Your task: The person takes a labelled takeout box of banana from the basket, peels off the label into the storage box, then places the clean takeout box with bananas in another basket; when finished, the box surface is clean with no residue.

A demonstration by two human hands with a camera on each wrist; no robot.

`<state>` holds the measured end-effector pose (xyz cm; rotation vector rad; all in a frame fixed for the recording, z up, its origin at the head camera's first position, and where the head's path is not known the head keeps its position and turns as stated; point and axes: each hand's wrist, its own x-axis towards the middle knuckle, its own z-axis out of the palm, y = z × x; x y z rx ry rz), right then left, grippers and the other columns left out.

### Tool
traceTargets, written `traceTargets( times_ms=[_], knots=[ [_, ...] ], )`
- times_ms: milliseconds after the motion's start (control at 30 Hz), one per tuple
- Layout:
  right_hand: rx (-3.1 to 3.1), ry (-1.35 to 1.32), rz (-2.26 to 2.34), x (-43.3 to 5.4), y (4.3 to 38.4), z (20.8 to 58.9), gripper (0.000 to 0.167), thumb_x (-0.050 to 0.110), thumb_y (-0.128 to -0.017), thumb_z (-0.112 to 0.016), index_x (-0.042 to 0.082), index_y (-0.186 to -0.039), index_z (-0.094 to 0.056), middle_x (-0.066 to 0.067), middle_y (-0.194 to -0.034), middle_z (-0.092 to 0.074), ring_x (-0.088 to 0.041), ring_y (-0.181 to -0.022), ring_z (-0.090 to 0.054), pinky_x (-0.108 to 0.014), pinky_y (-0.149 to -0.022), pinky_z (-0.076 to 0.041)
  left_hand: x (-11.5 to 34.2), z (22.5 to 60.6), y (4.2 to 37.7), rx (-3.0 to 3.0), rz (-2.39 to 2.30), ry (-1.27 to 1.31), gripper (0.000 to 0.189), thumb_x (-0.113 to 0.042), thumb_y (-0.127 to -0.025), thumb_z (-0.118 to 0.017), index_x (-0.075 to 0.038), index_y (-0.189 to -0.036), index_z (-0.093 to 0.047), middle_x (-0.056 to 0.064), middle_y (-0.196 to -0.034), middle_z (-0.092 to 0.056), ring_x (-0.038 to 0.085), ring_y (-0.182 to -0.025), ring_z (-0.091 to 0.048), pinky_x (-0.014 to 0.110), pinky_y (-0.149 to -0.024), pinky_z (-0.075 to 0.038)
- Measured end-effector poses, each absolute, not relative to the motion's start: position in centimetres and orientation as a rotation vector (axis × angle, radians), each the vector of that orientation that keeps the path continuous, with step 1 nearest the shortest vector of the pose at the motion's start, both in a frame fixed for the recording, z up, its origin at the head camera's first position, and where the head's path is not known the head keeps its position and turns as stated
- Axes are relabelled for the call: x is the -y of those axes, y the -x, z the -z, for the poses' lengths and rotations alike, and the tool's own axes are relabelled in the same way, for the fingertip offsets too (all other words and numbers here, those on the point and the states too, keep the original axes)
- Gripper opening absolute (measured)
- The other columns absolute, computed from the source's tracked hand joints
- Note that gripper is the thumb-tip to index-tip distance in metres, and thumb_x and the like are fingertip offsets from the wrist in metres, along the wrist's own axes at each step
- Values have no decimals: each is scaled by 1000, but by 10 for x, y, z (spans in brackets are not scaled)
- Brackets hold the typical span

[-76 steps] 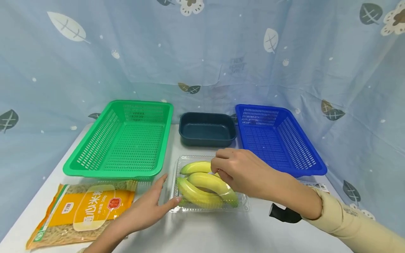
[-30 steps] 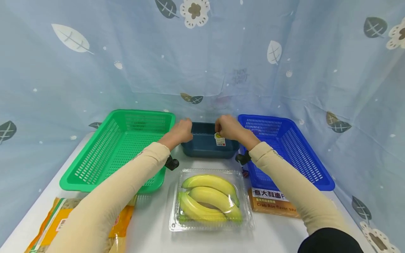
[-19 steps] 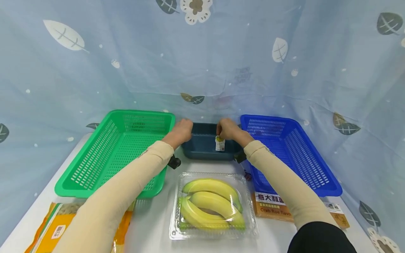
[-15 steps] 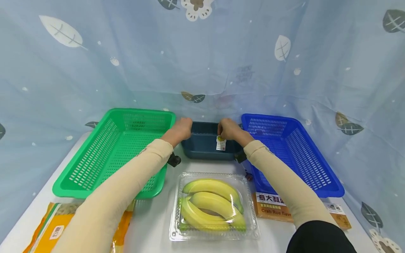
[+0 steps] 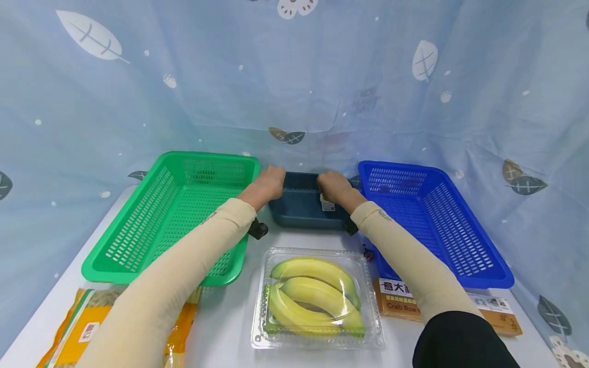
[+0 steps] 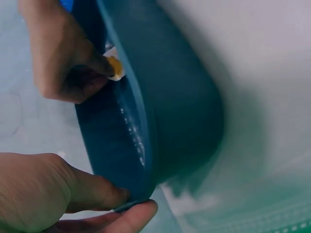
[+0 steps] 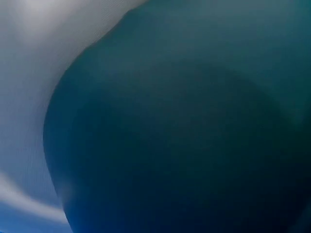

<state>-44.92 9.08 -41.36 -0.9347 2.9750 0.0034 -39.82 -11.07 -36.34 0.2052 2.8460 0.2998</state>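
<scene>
A dark teal rectangular bin [image 5: 301, 221] stands at the back, between two baskets. My left hand [image 5: 267, 185] pinches its left end; in the left wrist view, thumb and fingers of the left hand [image 6: 43, 194] clasp the rim. Inside the right part of the bin, my right hand [image 5: 335, 186] pinches a small white label with yellow on it [image 5: 327, 205]. The left wrist view shows the label [image 6: 115, 67] between thumb and finger, close to the bin's inner long wall. Blurred teal bin surface [image 7: 184, 121] fills most of the right wrist view, with no hand visible.
A clear lidded box of bananas [image 5: 317, 299] lies in front of the bin. To the left is a green basket [image 5: 202, 214], to the right a blue basket [image 5: 405, 204]. An orange bag [image 5: 87, 327] and a brown pasta box [image 5: 400, 305] lie partly under the forearms.
Both hands have gone from the banana box to the bin at the back, the left gripping its rim. Over the last half second the label tilts flatter inside the bin.
</scene>
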Motion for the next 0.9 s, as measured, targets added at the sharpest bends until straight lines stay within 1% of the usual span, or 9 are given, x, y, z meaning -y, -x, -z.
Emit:
traceTargets(
  times_ms=[133,200,267,367,433,533,700,900],
  knots=[
    [-2987,964,-77,-91,450,412,19,-1,-91,-66,7,-74,-70,-7,-71,-65,-22,-66,-58,-37,-60,-51,109,363,400,-2852,-335,-181,20,-4,-98,-60,-1,-118,-62,14,-104,-62,25,-87,-59,36,-68,-49],
    [-2988,956,-111,-92,449,409,19,-1,-91,-66,7,-75,-68,-8,-71,-64,-22,-66,-57,-37,-59,-50,106,363,401,-2852,-322,-182,21,-4,-98,-60,-1,-118,-62,13,-104,-62,25,-86,-59,36,-68,-49],
    [-2991,934,-144,-93,448,405,14,0,-90,-67,6,-78,-68,-9,-75,-64,-24,-70,-60,-38,-61,-52,102,364,402,-2848,-301,-190,21,-4,-98,-59,-2,-119,-62,13,-103,-62,25,-86,-60,36,-67,-49],
    [-3001,914,-170,-96,447,398,5,2,-87,-73,5,-84,-70,-10,-83,-67,-29,-79,-65,-42,-69,-57,97,364,403,-2845,-270,-198,21,-4,-98,-59,-2,-119,-61,13,-102,-61,25,-85,-60,36,-66,-49],
    [-3001,916,-151,-96,446,394,4,3,-87,-74,4,-87,-71,-12,-86,-68,-30,-83,-66,-44,-73,-57,96,364,403,-2849,-250,-189,20,-5,-98,-60,-3,-118,-62,12,-101,-61,25,-84,-61,35,-65,-49],
    [-3001,918,-126,-97,445,388,5,3,-87,-74,4,-92,-71,-12,-91,-69,-31,-87,-66,-45,-76,-57,96,363,403,-2859,-250,-176,17,-6,-98,-61,-3,-114,-63,12,-99,-62,24,-82,-61,35,-64,-48],
    [-3043,878,-69,-99,439,377,13,6,-85,-76,4,-98,-72,-14,-98,-68,-32,-92,-65,-45,-79,-56,98,362,402,-2860,-283,-178,14,-5,-98,-60,-3,-110,-64,12,-95,-62,24,-80,-60,35,-62,-46],
    [-3048,933,12,-97,426,362,19,8,-86,-77,1,-103,-73,-14,-100,-70,-33,-93,-66,-46,-81,-55,102,364,400,-2858,-283,-141,20,-4,-97,-60,-2,-117,-63,13,-100,-63,25,-83,-61,35,-64,-49]
  ],
)
